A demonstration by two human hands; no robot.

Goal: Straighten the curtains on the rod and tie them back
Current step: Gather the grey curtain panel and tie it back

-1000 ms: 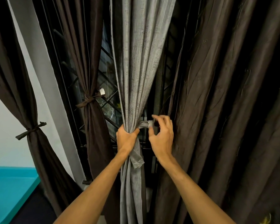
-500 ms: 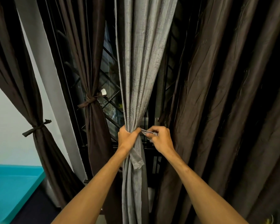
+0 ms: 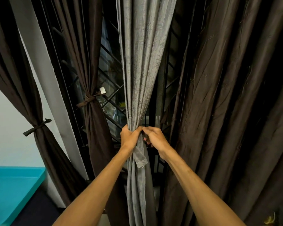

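Grey curtain [image 3: 142,79] inside left hand [image 3: 129,137] grip

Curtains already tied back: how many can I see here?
2. The far-left brown curtain beside the white wall, and the second brown curtain just left of the grey curtain, not yet tied. Loose brown folds at right may hide more.

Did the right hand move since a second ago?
Yes. The right hand has moved left, in against the grey curtain, and now meets the left hand there.
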